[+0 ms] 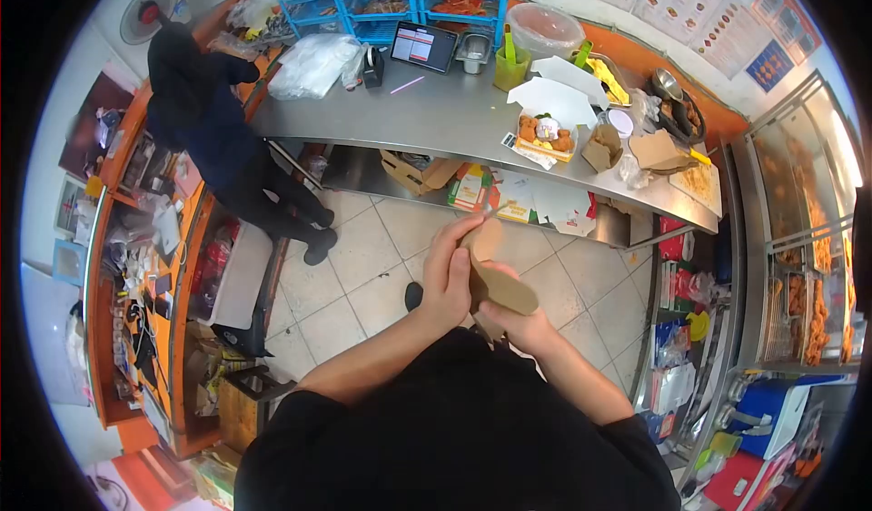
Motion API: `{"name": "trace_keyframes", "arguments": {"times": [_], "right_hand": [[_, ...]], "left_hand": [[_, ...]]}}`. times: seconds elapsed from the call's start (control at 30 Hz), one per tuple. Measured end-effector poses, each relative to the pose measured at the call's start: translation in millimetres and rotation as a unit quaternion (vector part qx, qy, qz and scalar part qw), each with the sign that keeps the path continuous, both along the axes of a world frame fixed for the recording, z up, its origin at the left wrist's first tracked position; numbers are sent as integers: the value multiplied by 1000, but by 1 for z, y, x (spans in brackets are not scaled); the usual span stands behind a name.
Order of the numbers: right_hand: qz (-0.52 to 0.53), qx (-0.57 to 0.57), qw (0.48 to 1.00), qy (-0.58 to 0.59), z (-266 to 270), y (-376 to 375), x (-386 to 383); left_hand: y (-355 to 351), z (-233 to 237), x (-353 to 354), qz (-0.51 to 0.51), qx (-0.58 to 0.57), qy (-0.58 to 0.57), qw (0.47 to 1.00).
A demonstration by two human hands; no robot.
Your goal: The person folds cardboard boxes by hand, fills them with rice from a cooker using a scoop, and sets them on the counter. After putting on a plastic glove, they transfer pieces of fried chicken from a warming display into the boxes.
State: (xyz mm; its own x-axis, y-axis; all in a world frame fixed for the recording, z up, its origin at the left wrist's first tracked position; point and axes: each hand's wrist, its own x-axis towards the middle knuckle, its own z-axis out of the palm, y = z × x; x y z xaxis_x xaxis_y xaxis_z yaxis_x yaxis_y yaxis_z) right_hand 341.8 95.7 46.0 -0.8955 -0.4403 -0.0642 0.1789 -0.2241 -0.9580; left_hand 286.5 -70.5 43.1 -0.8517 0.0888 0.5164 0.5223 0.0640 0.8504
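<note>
From here I see the brown paperboard carton (pixel 504 290) at the middle of the frame, the left hand (pixel 443 279) clamped on its left side and the right hand (pixel 525 327) closed around its lower right, partly hidden by a flap. It's held near the person's chest, above the tiled floor (pixel 336 304) and short of the counter (pixel 363 120). Squeezing unevenly could crease the thin board; a loosened right hand could let it twist and drop.
</note>
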Motion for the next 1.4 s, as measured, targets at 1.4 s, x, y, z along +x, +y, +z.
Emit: {"name": "trace_keyframes", "arguments": {"times": [1.4], "right_hand": [[-138, -298, 939, -103, 37, -190, -172]], "left_hand": [[-193, 15, -203, -263, 226, -98, 933]]}}
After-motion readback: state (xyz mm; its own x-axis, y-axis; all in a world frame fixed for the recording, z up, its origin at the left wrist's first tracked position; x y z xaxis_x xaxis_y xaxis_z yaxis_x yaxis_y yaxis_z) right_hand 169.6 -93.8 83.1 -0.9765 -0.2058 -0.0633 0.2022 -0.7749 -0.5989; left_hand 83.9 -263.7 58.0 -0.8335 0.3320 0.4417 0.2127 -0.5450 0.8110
